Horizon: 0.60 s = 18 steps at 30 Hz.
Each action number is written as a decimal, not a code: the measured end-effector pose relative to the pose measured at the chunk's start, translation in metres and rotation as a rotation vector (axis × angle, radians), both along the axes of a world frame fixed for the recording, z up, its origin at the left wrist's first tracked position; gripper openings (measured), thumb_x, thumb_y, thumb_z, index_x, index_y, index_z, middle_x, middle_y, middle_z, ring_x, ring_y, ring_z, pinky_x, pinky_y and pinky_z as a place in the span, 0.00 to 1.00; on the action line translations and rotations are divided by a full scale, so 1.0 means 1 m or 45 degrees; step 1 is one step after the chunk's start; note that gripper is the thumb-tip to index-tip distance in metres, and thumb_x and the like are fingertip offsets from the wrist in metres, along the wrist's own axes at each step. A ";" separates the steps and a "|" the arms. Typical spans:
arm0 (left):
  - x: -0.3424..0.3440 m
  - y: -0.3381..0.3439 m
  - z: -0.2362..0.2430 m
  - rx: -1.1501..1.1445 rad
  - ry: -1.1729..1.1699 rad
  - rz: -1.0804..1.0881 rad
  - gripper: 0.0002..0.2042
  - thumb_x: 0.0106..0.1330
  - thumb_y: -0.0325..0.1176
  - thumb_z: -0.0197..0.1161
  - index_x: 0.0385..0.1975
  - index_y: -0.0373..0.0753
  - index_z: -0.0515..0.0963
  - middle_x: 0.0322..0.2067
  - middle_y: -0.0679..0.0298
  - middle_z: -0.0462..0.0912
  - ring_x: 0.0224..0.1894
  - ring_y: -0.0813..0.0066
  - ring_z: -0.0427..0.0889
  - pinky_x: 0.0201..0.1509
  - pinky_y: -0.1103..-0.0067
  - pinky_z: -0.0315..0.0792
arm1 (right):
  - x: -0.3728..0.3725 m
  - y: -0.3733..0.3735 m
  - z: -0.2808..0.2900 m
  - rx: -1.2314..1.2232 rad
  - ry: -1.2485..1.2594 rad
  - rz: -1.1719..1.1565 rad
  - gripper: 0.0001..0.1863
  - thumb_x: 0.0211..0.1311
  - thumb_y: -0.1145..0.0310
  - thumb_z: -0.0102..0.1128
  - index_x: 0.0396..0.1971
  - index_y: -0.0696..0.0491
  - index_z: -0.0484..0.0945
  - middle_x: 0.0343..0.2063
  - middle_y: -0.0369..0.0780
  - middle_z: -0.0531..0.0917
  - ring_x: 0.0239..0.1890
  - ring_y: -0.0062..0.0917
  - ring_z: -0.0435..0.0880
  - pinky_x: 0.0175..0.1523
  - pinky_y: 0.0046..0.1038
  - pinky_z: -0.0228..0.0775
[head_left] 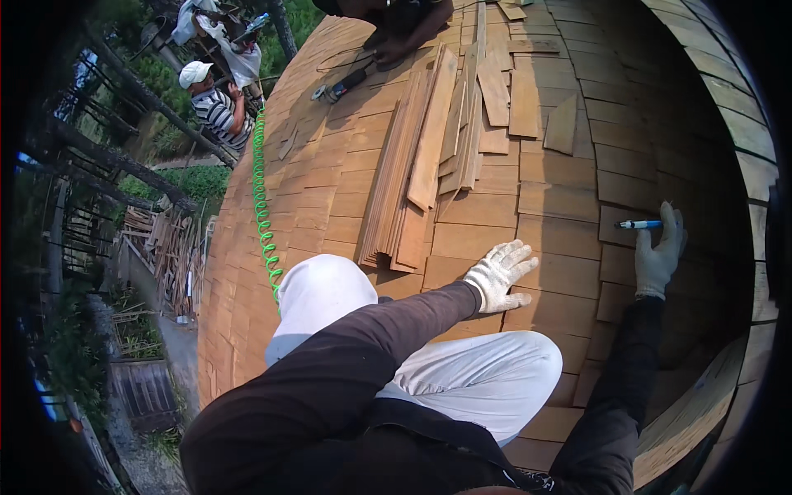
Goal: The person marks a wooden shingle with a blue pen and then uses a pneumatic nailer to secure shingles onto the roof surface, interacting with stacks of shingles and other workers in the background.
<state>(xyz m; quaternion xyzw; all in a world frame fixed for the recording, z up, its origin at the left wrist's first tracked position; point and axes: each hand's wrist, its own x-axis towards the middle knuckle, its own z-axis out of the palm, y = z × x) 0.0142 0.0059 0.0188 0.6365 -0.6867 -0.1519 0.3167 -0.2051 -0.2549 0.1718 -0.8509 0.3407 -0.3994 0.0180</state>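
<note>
My left hand (499, 276), in a white knit glove, rests palm down with fingers spread on the wooden shingles (558, 227) of a curved roof, just right of my raised left knee. My gloved right hand (660, 252) is farther right on the shaded shingles, gripping a blue-and-white pen or marker (639, 223) held sideways near the lower edges of a shingle row. Above and left of my left hand lies a long stack of thin wooden boards (392, 190), with loose pieces (495, 87) scattered beside and beyond it.
A co-worker (392, 37) crouches at the top by an angle grinder (338, 87). Another person (219, 115) in a white cap is at the left edge. A coiled green hose (264, 214) runs along the roof beside the drop-off. A curved shingled surface (738, 115) borders the right.
</note>
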 end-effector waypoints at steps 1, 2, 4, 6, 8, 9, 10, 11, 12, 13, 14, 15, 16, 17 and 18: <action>0.002 -0.002 0.005 0.018 0.032 -0.030 0.38 0.66 0.55 0.62 0.72 0.40 0.65 0.73 0.46 0.61 0.78 0.46 0.53 0.81 0.57 0.47 | 0.008 0.022 -0.005 0.090 -0.002 0.113 0.34 0.55 0.83 0.66 0.65 0.54 0.73 0.64 0.44 0.77 0.74 0.39 0.66 0.80 0.44 0.48; 0.002 -0.002 0.011 0.046 0.071 -0.005 0.35 0.66 0.52 0.62 0.70 0.39 0.68 0.71 0.48 0.64 0.76 0.48 0.57 0.79 0.59 0.51 | 0.024 0.052 0.000 0.092 0.053 0.148 0.34 0.54 0.83 0.67 0.64 0.54 0.75 0.63 0.44 0.78 0.73 0.38 0.68 0.80 0.43 0.48; 0.008 -0.012 0.039 0.215 0.212 -0.056 0.28 0.66 0.47 0.63 0.63 0.37 0.74 0.65 0.51 0.72 0.70 0.52 0.66 0.73 0.62 0.61 | 0.045 0.103 -0.003 0.202 0.056 0.260 0.33 0.52 0.83 0.68 0.62 0.55 0.77 0.61 0.44 0.80 0.70 0.37 0.72 0.79 0.41 0.51; 0.013 -0.017 0.027 0.223 0.510 0.028 0.19 0.67 0.43 0.61 0.49 0.34 0.80 0.47 0.57 0.81 0.51 0.57 0.80 0.58 0.65 0.74 | 0.064 0.137 -0.018 0.436 -0.029 0.415 0.32 0.51 0.82 0.69 0.61 0.56 0.78 0.58 0.44 0.82 0.67 0.38 0.75 0.76 0.39 0.59; 0.027 -0.024 0.028 0.745 1.386 0.213 0.14 0.74 0.48 0.56 0.35 0.42 0.77 0.25 0.67 0.71 0.26 0.74 0.71 0.32 0.74 0.70 | 0.070 0.164 -0.018 0.615 0.030 0.518 0.30 0.51 0.81 0.69 0.59 0.56 0.79 0.57 0.44 0.83 0.64 0.40 0.77 0.69 0.38 0.68; 0.037 -0.024 0.047 0.958 1.778 0.259 0.15 0.76 0.49 0.54 0.32 0.46 0.75 0.21 0.72 0.67 0.20 0.80 0.65 0.25 0.78 0.64 | 0.068 0.173 -0.008 0.546 0.188 0.508 0.30 0.51 0.81 0.69 0.58 0.54 0.80 0.57 0.46 0.82 0.64 0.42 0.77 0.69 0.39 0.68; 0.048 -0.015 0.062 1.000 1.836 0.078 0.16 0.77 0.52 0.53 0.28 0.51 0.71 0.19 0.80 0.61 0.19 0.87 0.58 0.21 0.83 0.53 | 0.066 0.179 -0.008 0.524 0.207 0.494 0.29 0.51 0.80 0.70 0.57 0.53 0.80 0.57 0.47 0.82 0.64 0.43 0.77 0.69 0.40 0.68; 0.053 -0.013 0.065 0.994 1.820 -0.035 0.15 0.75 0.52 0.56 0.35 0.48 0.77 0.22 0.76 0.68 0.21 0.85 0.63 0.24 0.83 0.59 | 0.065 0.182 -0.012 0.501 0.233 0.483 0.28 0.51 0.79 0.70 0.56 0.52 0.81 0.56 0.48 0.82 0.64 0.44 0.77 0.69 0.41 0.68; 0.053 -0.002 0.070 0.954 1.745 -0.082 0.15 0.74 0.50 0.58 0.41 0.45 0.78 0.25 0.74 0.72 0.24 0.85 0.67 0.27 0.83 0.62 | 0.064 0.192 -0.014 0.501 0.326 0.493 0.28 0.51 0.77 0.71 0.56 0.53 0.81 0.56 0.47 0.82 0.64 0.45 0.76 0.69 0.42 0.68; 0.051 0.008 0.104 0.915 1.652 -0.161 0.16 0.72 0.49 0.61 0.46 0.43 0.80 0.29 0.72 0.77 0.27 0.85 0.70 0.30 0.82 0.66 | 0.062 0.196 -0.011 0.484 0.410 0.473 0.27 0.51 0.75 0.72 0.55 0.53 0.81 0.56 0.47 0.82 0.64 0.46 0.76 0.68 0.43 0.68; 0.051 0.020 0.111 0.901 1.589 -0.162 0.17 0.71 0.47 0.62 0.49 0.42 0.80 0.32 0.71 0.78 0.29 0.84 0.72 0.32 0.82 0.67 | 0.066 0.205 -0.016 0.570 0.384 0.532 0.27 0.50 0.72 0.72 0.54 0.52 0.81 0.55 0.46 0.83 0.64 0.46 0.76 0.69 0.44 0.67; 0.045 0.020 0.119 0.887 1.511 -0.214 0.18 0.70 0.46 0.64 0.51 0.41 0.80 0.34 0.70 0.79 0.31 0.83 0.73 0.34 0.81 0.69 | 0.064 0.205 -0.011 0.528 0.395 0.537 0.27 0.50 0.72 0.72 0.54 0.52 0.81 0.54 0.45 0.83 0.64 0.46 0.76 0.69 0.44 0.67; 0.041 0.020 0.123 0.881 1.431 -0.266 0.20 0.70 0.45 0.65 0.54 0.40 0.79 0.37 0.69 0.81 0.33 0.82 0.75 0.36 0.80 0.71 | 0.064 0.204 -0.005 0.493 0.400 0.538 0.27 0.50 0.72 0.72 0.54 0.52 0.81 0.54 0.45 0.84 0.64 0.46 0.76 0.69 0.44 0.66; 0.037 0.019 0.122 0.839 1.392 -0.240 0.19 0.69 0.44 0.67 0.54 0.40 0.79 0.37 0.69 0.81 0.33 0.82 0.75 0.36 0.80 0.71 | 0.062 0.203 -0.003 0.472 0.410 0.532 0.27 0.49 0.72 0.72 0.53 0.52 0.81 0.54 0.45 0.84 0.64 0.46 0.76 0.70 0.44 0.66; 0.037 0.017 0.121 0.804 1.347 -0.220 0.19 0.68 0.43 0.68 0.53 0.39 0.79 0.37 0.70 0.81 0.34 0.81 0.76 0.37 0.80 0.72 | 0.064 0.203 -0.003 0.484 0.380 0.537 0.26 0.49 0.70 0.72 0.53 0.51 0.81 0.53 0.44 0.84 0.64 0.46 0.77 0.70 0.45 0.66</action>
